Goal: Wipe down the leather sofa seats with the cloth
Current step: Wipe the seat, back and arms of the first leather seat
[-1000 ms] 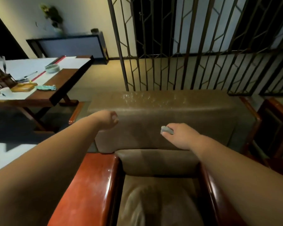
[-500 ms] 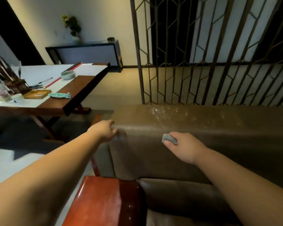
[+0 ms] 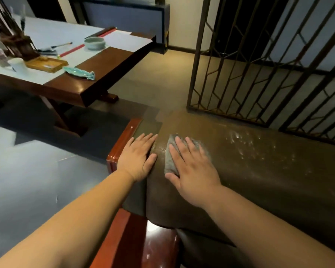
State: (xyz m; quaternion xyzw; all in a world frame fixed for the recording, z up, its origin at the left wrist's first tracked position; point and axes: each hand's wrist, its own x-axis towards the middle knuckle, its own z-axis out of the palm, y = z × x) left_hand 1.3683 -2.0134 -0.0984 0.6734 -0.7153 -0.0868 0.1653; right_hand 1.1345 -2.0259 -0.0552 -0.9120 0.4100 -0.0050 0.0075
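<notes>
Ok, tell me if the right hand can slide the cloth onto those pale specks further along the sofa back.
Probably yes: the right hand lies flat on the grey cloth, and only bare leather lies between it and the specks.

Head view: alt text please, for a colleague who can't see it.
The right hand presses a grey cloth flat on the brown leather sofa back. The left hand rests open beside it, near the red wooden frame.
</notes>
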